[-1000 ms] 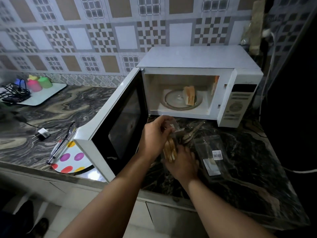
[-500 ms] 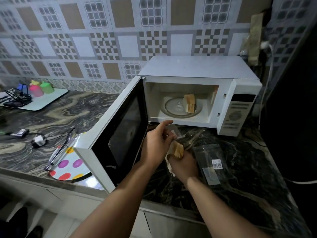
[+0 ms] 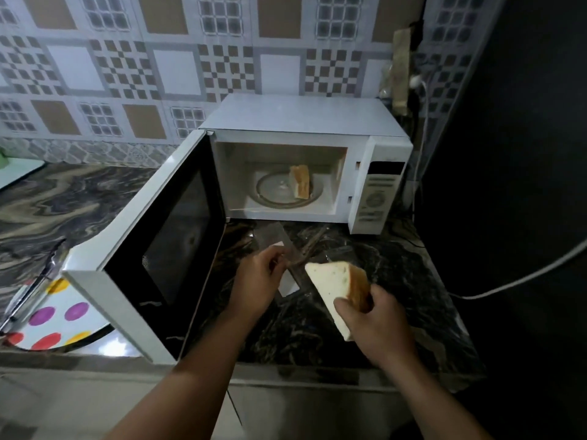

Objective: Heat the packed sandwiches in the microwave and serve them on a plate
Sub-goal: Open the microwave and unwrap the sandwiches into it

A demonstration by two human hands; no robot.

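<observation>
Right hand [image 3: 374,322]: fingers curled round unwrapped sandwich [image 3: 336,290], held above the near counter [image 3: 413,296]. Left hand [image 3: 259,274]: pinching clear wrapper [image 3: 273,241]. Far: microwave [image 3: 305,122], door [image 3: 158,249] open, second sandwich [image 3: 300,185] on turntable [image 3: 273,192]. Left: spotted plate [image 3: 63,322].

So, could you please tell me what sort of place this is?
Most likely a home kitchen: an open white microwave sits on a marbled stone counter against a patterned tiled wall, and a polka-dot plate waits at the left.
</observation>
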